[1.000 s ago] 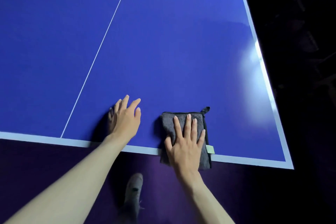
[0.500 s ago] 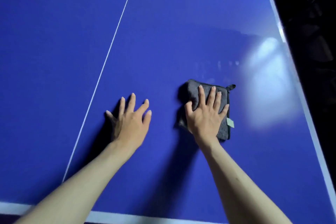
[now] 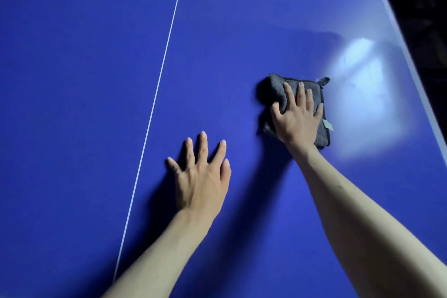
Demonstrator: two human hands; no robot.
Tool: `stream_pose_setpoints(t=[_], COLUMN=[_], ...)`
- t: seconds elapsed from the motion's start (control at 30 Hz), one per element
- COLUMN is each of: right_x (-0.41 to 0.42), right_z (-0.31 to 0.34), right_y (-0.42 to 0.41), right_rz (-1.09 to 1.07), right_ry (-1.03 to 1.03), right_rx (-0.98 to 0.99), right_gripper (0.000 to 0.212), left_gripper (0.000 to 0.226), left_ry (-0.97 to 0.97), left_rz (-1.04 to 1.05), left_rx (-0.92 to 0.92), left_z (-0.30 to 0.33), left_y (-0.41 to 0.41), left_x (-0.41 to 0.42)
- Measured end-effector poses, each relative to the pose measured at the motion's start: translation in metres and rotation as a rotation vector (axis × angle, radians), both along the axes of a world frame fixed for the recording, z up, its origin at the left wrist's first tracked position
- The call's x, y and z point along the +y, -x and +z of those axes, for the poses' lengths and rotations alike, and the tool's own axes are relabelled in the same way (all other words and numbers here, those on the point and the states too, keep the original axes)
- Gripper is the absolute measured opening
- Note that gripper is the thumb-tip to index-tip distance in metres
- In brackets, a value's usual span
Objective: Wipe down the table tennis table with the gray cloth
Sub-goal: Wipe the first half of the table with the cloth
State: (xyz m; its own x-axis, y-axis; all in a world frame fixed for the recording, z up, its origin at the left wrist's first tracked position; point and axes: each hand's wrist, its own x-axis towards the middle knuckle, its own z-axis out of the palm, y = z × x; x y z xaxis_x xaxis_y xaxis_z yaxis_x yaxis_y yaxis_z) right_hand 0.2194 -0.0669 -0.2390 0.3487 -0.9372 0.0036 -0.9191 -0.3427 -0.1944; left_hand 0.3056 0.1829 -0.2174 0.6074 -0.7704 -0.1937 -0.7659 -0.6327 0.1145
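You are pressing the gray cloth (image 3: 278,91) flat under your right hand (image 3: 296,120), fingers extended, on the table (image 3: 84,55) near its right edge. Your left hand (image 3: 202,178) is resting spread, holding nothing, left of the cloth and nearer you.

table (image 3: 242,31): smooth blue top, slight sheen | gray cloth (image 3: 274,89): soft, matt, napped fabric
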Motion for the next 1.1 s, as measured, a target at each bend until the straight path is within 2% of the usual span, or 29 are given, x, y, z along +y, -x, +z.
stream_pose_setpoints(t=[0.13, 0.23, 0.33, 0.5, 0.6, 0.87, 1.0, 1.1], right_x=[0.068, 0.132, 0.201, 0.317, 0.359, 0.361, 0.318, 0.274], right_z=[0.001, 0.0, 0.0, 0.003, 0.005, 0.004, 0.001, 0.0], right_y=[0.018, 0.036, 0.059, 0.102, 0.119, 0.107, 0.078, 0.032], right_rz=[0.034, 0.059, 0.093, 0.117, 0.13, 0.085, 0.164, 0.141], right_ry=[0.009, 0.018, 0.033, 0.041, 0.036, 0.054, 0.06, 0.058], right_rx=[-0.003, 0.0, -0.017, -0.032, -0.013, -0.008, 0.009, 0.007], right_gripper=[0.067, 0.068, 0.069, 0.07, 0.071, 0.073, 0.074, 0.072], left_gripper=[0.057, 0.05, 0.046, 0.047, 0.048, 0.049, 0.048, 0.047], left_ry=[0.0, 0.166, 0.259, 0.149, 0.092, 0.071, 0.131, 0.198], left_rz=[-0.022, -0.016, 0.012, 0.036, 0.06, 0.053, 0.055, 0.069], left_rx=[0.081, 0.227, 0.224, 0.223, 0.232, 0.206, 0.118, 0.057], left_z=[0.003, 0.009, 0.019, 0.043, 0.053, 0.044, 0.027, 0.014], left_y=[0.003, -0.001, 0.002, 0.018, 0.015, -0.03, -0.071, -0.106], left_x=[0.004, 0.028, 0.073, 0.15, 0.174, 0.163, 0.141, 0.123])
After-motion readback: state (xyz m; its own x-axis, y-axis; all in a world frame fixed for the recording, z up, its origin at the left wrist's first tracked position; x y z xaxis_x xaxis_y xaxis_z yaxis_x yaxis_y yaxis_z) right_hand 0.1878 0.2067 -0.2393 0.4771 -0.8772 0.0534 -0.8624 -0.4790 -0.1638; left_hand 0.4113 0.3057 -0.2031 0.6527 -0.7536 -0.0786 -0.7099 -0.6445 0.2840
